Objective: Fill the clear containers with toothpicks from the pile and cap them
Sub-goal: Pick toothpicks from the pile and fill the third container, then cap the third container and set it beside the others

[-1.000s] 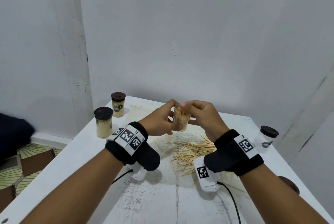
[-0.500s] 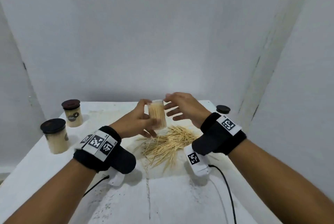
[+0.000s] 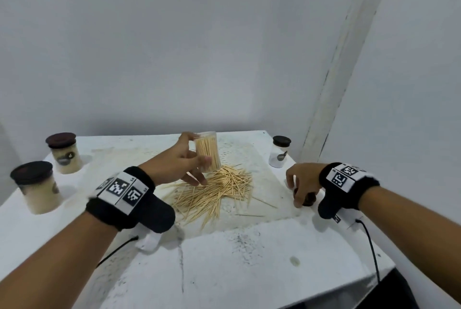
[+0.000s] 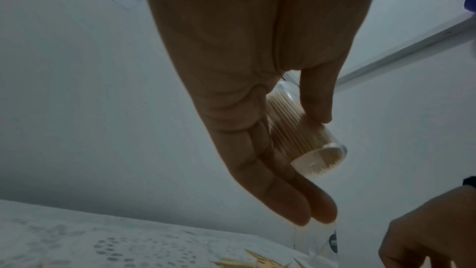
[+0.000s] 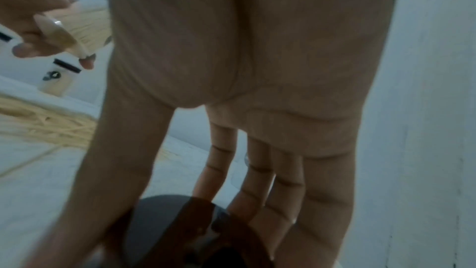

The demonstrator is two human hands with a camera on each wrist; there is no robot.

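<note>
Head view: left hand [image 3: 174, 166] grips a clear container [image 3: 207, 154] packed with toothpicks, uncapped, above the pile [image 3: 212, 191]. Right hand [image 3: 303, 184] is well apart, fingers closing on a dark cap [image 3: 308, 199] on the table [image 3: 249, 258].

container [image 3: 207, 154]: clear glossy plastic | toothpicks [image 3: 214, 194]: pale wood | cap [image 3: 305, 198]: dark brown, smooth | table [image 3: 249, 258]: white, scuffed matt

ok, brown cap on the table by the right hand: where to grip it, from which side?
Grip the brown cap by its round rim, from above: it lies flat on the table, so only rim and top are reachable. The right hand is already over it, thumb and fingers either side.
</note>
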